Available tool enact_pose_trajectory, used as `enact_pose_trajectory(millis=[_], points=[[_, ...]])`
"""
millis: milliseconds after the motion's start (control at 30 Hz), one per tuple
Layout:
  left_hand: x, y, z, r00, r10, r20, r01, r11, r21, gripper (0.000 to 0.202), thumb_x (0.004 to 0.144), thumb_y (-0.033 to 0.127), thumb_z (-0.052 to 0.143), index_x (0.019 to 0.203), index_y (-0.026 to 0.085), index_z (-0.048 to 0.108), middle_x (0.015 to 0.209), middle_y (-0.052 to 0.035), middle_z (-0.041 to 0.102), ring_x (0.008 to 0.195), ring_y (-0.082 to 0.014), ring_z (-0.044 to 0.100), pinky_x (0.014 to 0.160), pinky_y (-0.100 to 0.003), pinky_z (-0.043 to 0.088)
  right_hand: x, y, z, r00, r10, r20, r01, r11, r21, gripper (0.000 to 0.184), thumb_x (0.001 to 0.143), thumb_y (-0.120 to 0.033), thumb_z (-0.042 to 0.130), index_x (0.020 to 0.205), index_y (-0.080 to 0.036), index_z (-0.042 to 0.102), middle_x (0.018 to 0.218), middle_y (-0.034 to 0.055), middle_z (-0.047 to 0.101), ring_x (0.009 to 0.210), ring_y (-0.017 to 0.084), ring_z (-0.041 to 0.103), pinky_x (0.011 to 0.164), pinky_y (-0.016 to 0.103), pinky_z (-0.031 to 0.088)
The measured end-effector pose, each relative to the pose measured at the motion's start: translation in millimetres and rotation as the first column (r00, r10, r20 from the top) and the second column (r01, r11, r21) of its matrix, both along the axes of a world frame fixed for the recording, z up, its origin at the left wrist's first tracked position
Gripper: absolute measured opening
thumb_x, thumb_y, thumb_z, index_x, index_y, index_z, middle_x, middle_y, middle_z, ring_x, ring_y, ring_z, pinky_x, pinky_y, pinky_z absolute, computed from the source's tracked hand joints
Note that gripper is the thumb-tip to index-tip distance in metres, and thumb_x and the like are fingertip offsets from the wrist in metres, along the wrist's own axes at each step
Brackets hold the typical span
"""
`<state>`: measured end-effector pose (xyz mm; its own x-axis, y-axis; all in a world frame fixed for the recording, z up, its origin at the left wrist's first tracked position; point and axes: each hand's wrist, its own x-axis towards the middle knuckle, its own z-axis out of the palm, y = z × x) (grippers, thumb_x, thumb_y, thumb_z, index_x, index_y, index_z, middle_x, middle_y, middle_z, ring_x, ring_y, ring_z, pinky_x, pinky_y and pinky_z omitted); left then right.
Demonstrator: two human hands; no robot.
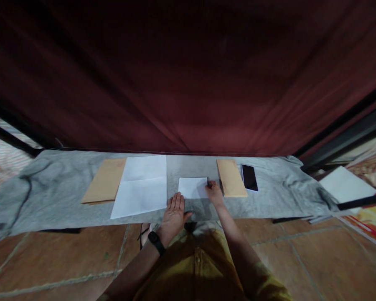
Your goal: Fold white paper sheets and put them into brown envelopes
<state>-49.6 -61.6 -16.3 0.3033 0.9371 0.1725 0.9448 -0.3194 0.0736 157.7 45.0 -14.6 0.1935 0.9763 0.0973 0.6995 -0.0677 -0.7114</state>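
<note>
A small white rectangle of folded paper [192, 187] lies flat on the grey cloth in front of me. My left hand [174, 211] rests flat at its lower left corner, fingers stretched out and holding nothing. At the paper's right edge is my right hand [214, 193], its fingers curled closed. Something small and dark shows at those fingertips, too unclear to name. To the left, a larger white sheet [143, 184] with a crease across it partly covers a stack of brown envelopes [104, 182]. Right of my right hand lies another brown envelope stack [232, 177].
A dark-screened phone [250, 177] lies beside the right-hand envelopes. The narrow grey cloth surface [275, 188] ends against a dark red curtain [188, 104]. Dark metal bars [347, 129] stand at the sides. Below is a tiled floor [81, 255], with colourful printed material [371, 219] at right.
</note>
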Motion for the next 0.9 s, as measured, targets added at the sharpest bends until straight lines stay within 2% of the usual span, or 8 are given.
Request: enact_pose_trajectory(millis=[133,233,300,400,533,633,700,900], points=[[-1.2,-1.0,3.4,0.997,-0.016,0.069,0.014,1.0,0.021,0.068,0.098,0.053,0.047,0.144,0.003,0.046,0.152,-0.0278,0.044,0.145,-0.0368,0.041,0.117,-0.053,0.038,2.3,-6.3,11.7,0.993,0.06,-0.099,-0.067,0.995,-0.069,0.026,0.084,-0.029,0.049,0.076,-0.016,0.07,0.059,0.0005,0.063,0.057,0.018,0.061,0.054,0.025,0.045],[2.8,1.0,17.9,0.969,-0.008,0.248,0.009,1.0,-0.004,0.063,0.1,0.05,0.045,0.144,0.006,0.047,0.152,-0.0244,0.047,0.146,-0.0349,0.039,0.119,-0.055,0.035,4.7,-14.4,31.7,0.983,0.085,-0.16,-0.096,0.994,-0.059,0.033,0.088,-0.035,0.047,0.086,-0.015,0.073,0.058,-0.001,0.062,0.053,0.016,0.058,0.05,0.024,0.044],[10.2,5.2,34.7,0.895,0.029,0.446,-0.005,0.998,-0.056,0.059,0.101,0.049,0.041,0.146,0.011,0.047,0.153,-0.0201,0.047,0.147,-0.0315,0.037,0.121,-0.053,0.033,5.3,-22.0,52.1,0.982,0.086,-0.169,-0.087,0.996,0.003,0.037,0.091,-0.037,0.045,0.102,-0.014,0.072,0.07,0.002,0.068,0.062,0.017,0.062,0.057,0.025,0.048],[27.0,15.9,66.6,0.595,0.177,0.784,0.015,0.973,-0.232,0.057,0.1,0.052,0.043,0.145,0.018,0.049,0.154,-0.0156,0.048,0.145,-0.0267,0.042,0.121,-0.047,0.033,-1.6,-38.7,87.4,0.997,0.08,-0.005,-0.076,0.963,0.257,0.039,0.096,-0.034,0.043,0.116,-0.013,0.07,0.096,0.0103,0.072,0.08,0.02,0.067,0.074,0.029,0.051],[47.1,32.2,100.2,-0.041,0.424,0.905,0.237,0.884,-0.403,0.06,0.093,0.059,0.055,0.14,0.022,0.055,0.145,-0.0139,0.057,0.132,-0.0275,0.056,0.105,-0.042,0.049,-27.7,-67.3,117.6,0.93,0.164,0.33,-0.249,0.939,0.236,0.038,0.101,-0.027,0.041,0.131,-0.019,0.063,0.108,0.0114,0.069,0.082,0.02,0.068,0.069,0.027,0.05],[51.2,39.9,102.2,-0.261,0.461,0.848,0.278,0.877,-0.391,0.052,0.084,0.054,0.068,0.121,0.019,0.066,0.125,-0.0125,0.07,0.115,-0.0243,0.065,0.096,-0.035,0.051,-45.8,-82.4,115.7,0.885,0.258,0.387,-0.342,0.925,0.165,0.035,0.1,-0.022,0.043,0.127,-0.02,0.064,0.108,0.0106,0.068,0.088,0.02,0.068,0.073,0.027,0.052],[48.1,42.9,92.8,-0.271,0.472,0.839,0.218,0.879,-0.424,0.042,0.078,0.048,0.073,0.107,0.017,0.07,0.11,-0.01,0.074,0.102,-0.0206,0.068,0.089,-0.031,0.052,-50.7,-86.2,105.0,0.885,0.315,0.342,-0.385,0.909,0.159,0.035,0.1,-0.022,0.045,0.129,-0.02,0.063,0.112,0.0102,0.068,0.096,0.021,0.067,0.083,0.029,0.054],[31.0,56.3,56.5,-0.063,0.53,0.846,0.085,0.847,-0.525,0.034,0.075,0.043,0.068,0.094,0.016,0.07,0.082,-0.0059,0.073,0.071,-0.0185,0.066,0.065,-0.03,0.05,-37.7,-81.7,58.4,0.912,0.328,0.248,-0.382,0.899,0.215,0.038,0.098,-0.017,0.044,0.13,-0.018,0.064,0.125,0.0113,0.067,0.118,0.023,0.061,0.104,0.037,0.05]])
